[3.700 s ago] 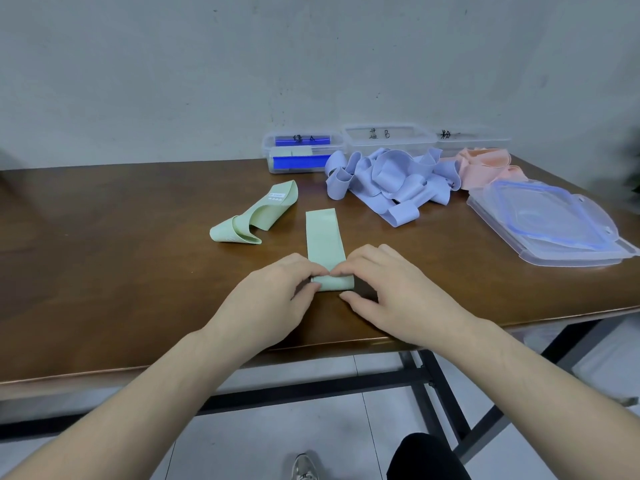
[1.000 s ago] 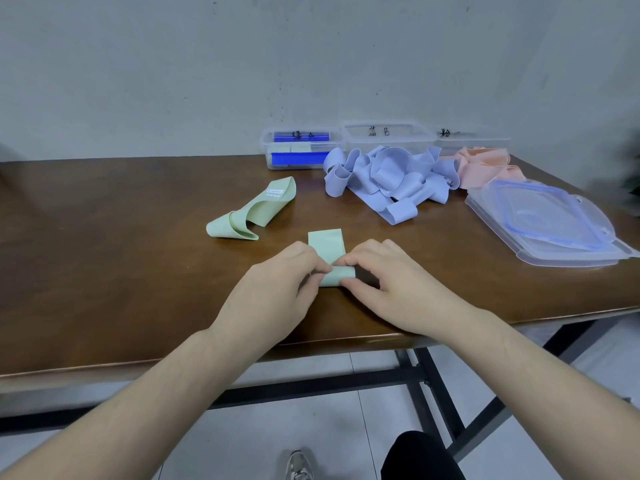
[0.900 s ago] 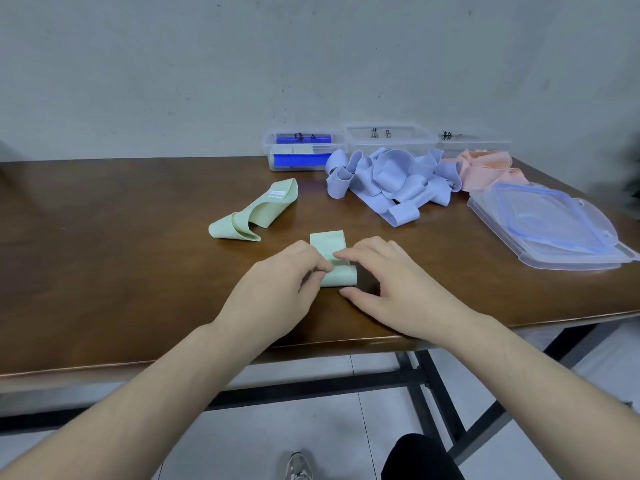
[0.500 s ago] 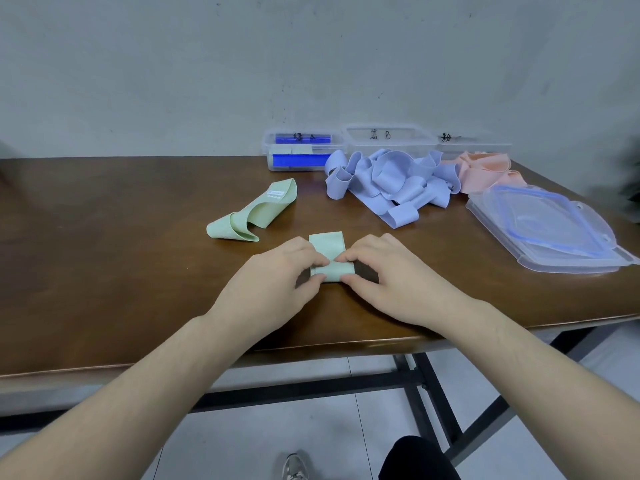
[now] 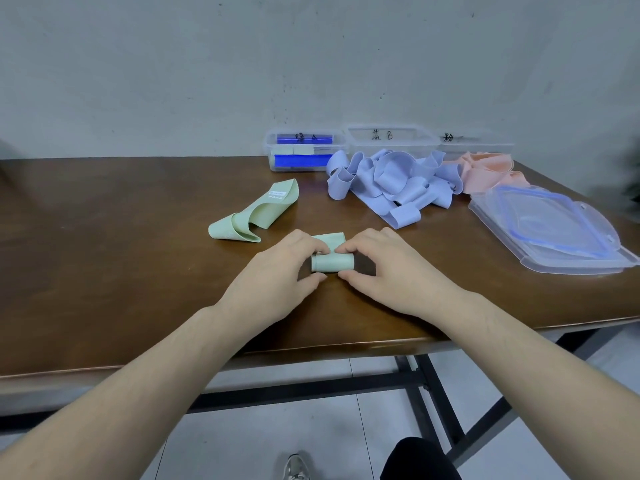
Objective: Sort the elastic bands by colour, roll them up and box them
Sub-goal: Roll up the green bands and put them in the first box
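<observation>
Forearms reach in over the near edge of the brown wooden table (image 5: 104,271), and both hands meet at a pale green elastic band (image 5: 331,262) a little in from that edge. The left hand (image 5: 277,275) pinches the left end of the rolled part between thumb and curled fingers; the right hand (image 5: 391,271) pinches the right end the same way. Most of the band is wound into a short fat roll lying crosswise, with a short flat tail of it showing beyond the fingertips.

Farther in and to the left, a second green band (image 5: 256,214) lies loose, folded over on itself, with a small white label near its far end. Toward the far edge sits a tangled heap of lilac-blue bands (image 5: 391,181), and just right of it a smaller heap of peach-pink bands (image 5: 485,171), the two touching. Near the right edge lie clear plastic lids (image 5: 554,230) with a blue seal, stacked.

Along the far edge stand three clear plastic boxes in a row: the left box (image 5: 304,150) holds green rolls and shows blue strips, the middle box (image 5: 391,138) and the right box (image 5: 474,143) bear handwritten marks.
</observation>
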Available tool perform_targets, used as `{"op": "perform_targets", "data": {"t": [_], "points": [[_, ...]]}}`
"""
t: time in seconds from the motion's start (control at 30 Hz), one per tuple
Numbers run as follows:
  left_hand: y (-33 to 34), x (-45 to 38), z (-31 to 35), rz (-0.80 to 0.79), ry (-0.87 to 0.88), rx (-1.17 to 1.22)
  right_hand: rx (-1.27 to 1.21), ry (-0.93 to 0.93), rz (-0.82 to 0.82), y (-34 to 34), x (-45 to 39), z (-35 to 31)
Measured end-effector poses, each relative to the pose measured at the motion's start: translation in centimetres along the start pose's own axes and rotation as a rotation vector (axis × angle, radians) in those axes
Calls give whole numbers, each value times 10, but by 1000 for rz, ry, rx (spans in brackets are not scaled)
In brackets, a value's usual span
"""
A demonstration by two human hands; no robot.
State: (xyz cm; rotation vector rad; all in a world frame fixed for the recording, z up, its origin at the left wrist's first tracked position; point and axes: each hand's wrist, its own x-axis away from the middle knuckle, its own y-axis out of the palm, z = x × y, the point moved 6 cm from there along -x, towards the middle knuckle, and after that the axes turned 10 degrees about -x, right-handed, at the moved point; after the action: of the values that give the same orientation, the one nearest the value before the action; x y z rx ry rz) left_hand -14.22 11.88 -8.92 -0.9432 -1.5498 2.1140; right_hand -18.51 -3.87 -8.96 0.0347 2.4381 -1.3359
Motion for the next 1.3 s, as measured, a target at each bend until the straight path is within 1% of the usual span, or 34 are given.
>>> {"op": "perform_targets", "data": {"t": [0.17, 0.33, 0.57, 0.7, 0.83, 0.93, 1.07, 1.2, 1.3], "points": [[1, -9, 0, -6, -20, -4, 35, 8, -11, 2, -4, 4], [-1, -10, 0, -1, -45, 49, -66, 12, 18, 0, -3, -1], [-18, 28, 17, -7, -34, 109, -72, -4, -13, -11, 35, -21], [-17, 41, 26, -57, -33, 130, -80, 3, 1, -10, 52, -24], [-15, 39, 27, -81, -10, 108, -1, -67, 65, -11, 53, -24], [-11, 35, 23, -92, -6, 96, -29, -91, 115, -11, 53, -25], [-7, 35, 23, -66, 0, 83, -40, -90, 144, -7, 52, -24], [-8, 39, 24, 4, 34, 60, -94, -54, 148, -8, 48, -19], [-8, 36, 27, 11, 51, 44, -72, -39, 156, -8, 46, -16]]}}
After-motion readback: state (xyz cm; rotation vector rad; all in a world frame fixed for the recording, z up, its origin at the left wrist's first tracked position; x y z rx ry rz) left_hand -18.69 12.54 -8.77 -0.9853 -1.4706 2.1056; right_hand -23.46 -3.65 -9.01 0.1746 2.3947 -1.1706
